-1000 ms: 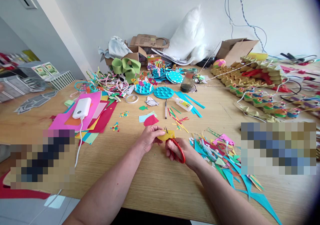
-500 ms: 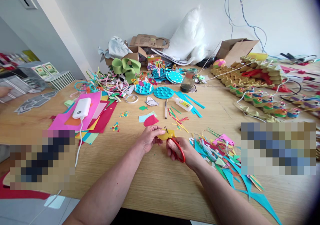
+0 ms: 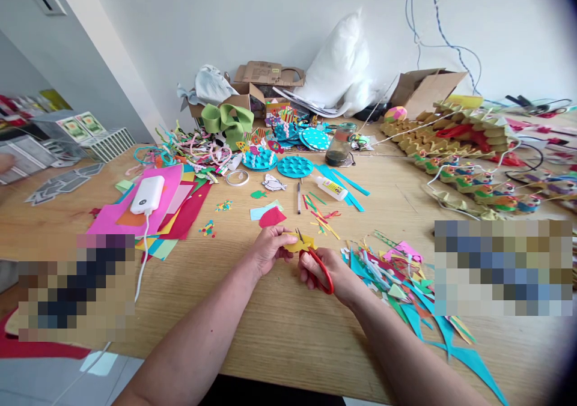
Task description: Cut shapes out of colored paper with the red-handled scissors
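Observation:
My left hand pinches a small yellow piece of paper between thumb and fingers, just above the table. Red-handled scissors are gripped in my right hand, with the blades against the yellow paper. Beyond my hands lie a red paper piece and a light blue sheet. A green fish cutout and a white fish drawing rest farther back, near a pen.
Colored paper scraps pile up by my right forearm. At left, a white power bank sits on stacked colored sheets. A glue bottle, glass jar and blue discs stand farther back. Egg cartons fill the right.
The yellow paper has shifted and turned slightly between the scissor blades. Both hands stay in nearly the same place.

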`<state>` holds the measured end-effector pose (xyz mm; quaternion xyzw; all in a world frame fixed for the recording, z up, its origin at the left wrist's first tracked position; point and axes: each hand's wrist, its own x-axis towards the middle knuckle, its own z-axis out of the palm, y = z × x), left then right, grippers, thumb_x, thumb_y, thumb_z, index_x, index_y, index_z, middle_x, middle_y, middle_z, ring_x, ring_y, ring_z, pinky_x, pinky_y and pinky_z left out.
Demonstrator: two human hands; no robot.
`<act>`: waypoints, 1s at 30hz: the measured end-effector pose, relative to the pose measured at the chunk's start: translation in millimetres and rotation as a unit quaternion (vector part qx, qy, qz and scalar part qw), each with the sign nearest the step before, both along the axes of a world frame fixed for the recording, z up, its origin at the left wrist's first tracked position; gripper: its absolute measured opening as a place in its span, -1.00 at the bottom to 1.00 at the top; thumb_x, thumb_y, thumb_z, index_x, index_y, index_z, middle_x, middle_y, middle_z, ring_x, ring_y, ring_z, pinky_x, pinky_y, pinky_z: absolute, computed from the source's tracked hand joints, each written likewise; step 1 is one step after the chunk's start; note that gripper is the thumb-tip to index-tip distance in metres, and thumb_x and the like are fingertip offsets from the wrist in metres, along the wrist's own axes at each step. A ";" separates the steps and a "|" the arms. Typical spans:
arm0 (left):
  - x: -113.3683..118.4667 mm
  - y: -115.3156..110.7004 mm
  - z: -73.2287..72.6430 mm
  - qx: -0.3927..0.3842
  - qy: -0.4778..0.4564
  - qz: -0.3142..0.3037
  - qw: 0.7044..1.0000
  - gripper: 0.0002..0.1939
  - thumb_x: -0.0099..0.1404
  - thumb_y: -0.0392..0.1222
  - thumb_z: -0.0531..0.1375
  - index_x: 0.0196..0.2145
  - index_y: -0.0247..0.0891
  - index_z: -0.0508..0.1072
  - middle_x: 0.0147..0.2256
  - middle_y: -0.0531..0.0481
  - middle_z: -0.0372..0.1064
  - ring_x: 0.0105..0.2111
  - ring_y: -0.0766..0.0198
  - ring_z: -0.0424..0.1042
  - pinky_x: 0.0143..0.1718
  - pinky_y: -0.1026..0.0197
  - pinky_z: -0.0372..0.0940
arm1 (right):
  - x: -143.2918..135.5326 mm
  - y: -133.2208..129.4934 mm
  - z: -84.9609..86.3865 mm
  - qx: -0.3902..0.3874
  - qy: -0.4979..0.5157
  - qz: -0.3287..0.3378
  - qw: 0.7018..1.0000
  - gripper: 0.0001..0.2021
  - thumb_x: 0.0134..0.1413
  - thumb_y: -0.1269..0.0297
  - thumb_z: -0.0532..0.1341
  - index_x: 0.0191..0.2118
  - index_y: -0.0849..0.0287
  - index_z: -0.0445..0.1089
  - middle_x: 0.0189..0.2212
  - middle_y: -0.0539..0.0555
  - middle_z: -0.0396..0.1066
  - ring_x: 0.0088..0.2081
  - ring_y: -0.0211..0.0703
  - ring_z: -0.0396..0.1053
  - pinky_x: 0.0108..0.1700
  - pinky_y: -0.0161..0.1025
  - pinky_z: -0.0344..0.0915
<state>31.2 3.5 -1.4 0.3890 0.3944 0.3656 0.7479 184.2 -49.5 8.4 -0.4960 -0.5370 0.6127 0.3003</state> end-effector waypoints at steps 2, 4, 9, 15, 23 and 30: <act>-0.4 0.2 -0.3 0.001 0.000 -0.003 1.000 -0.76 -0.11 -0.17 0.31 -0.49 -0.35 0.38 -0.62 0.07 0.32 -0.71 0.45 0.25 -0.70 0.38 0.09 | 0.1 0.0 -0.1 -0.003 -0.002 -0.001 1.000 -0.47 -0.16 -0.24 0.20 -0.56 0.24 0.29 -0.66 0.00 0.32 -0.67 -0.36 0.21 -0.65 -0.42 0.03; -0.6 0.4 -0.5 0.002 0.002 -0.004 1.000 -0.76 -0.11 -0.17 0.30 -0.49 -0.35 0.39 -0.61 0.06 0.33 -0.71 0.45 0.24 -0.70 0.37 0.09 | 0.3 0.2 -0.5 -0.005 -0.008 0.000 1.000 -0.48 -0.16 -0.22 0.21 -0.57 0.24 0.29 -0.67 0.00 0.31 -0.68 -0.36 0.20 -0.66 -0.42 0.02; -0.3 0.7 -0.3 0.002 0.000 0.005 1.000 -0.76 -0.11 -0.19 0.30 -0.48 -0.34 0.38 -0.60 0.05 0.34 -0.70 0.44 0.24 -0.71 0.37 0.10 | 0.6 0.9 -2.8 -0.011 -0.013 -0.001 1.000 -0.49 -0.16 -0.22 0.21 -0.57 0.23 0.28 -0.70 -0.02 0.28 -0.70 -0.36 0.19 -0.68 -0.42 0.01; 0.3 0.6 -0.7 0.001 0.000 0.003 1.000 -0.76 -0.07 -0.16 0.29 -0.45 -0.37 0.42 -0.58 0.03 0.35 -0.71 0.44 0.25 -0.71 0.36 0.09 | 1.2 1.8 -6.8 -0.008 -0.012 -0.009 1.000 -0.51 -0.12 -0.19 0.21 -0.54 0.22 0.27 -0.70 -0.04 0.28 -0.71 -0.37 0.18 -0.69 -0.43 0.00; 1.2 0.3 -4.3 -0.003 -0.010 0.000 1.000 -0.75 -0.07 -0.17 0.31 -0.44 -0.39 0.43 -0.59 0.04 0.34 -0.69 0.45 0.26 -0.72 0.39 0.10 | 1.4 3.4 -9.8 0.002 -0.021 -0.010 1.000 -0.46 -0.10 -0.23 0.18 -0.60 0.24 0.28 -0.75 -0.04 0.25 -0.74 -0.39 0.15 -0.70 -0.44 -0.04; 1.3 0.1 -2.9 0.009 -0.003 0.003 1.000 -0.79 -0.06 -0.19 0.31 -0.48 -0.38 0.41 -0.62 0.07 0.32 -0.70 0.47 0.23 -0.70 0.40 0.11 | -0.5 4.6 -8.8 0.001 0.008 -0.016 1.000 -0.48 -0.16 -0.21 0.23 -0.62 0.24 0.27 -0.76 -0.06 0.24 -0.72 -0.39 0.15 -0.70 -0.44 -0.03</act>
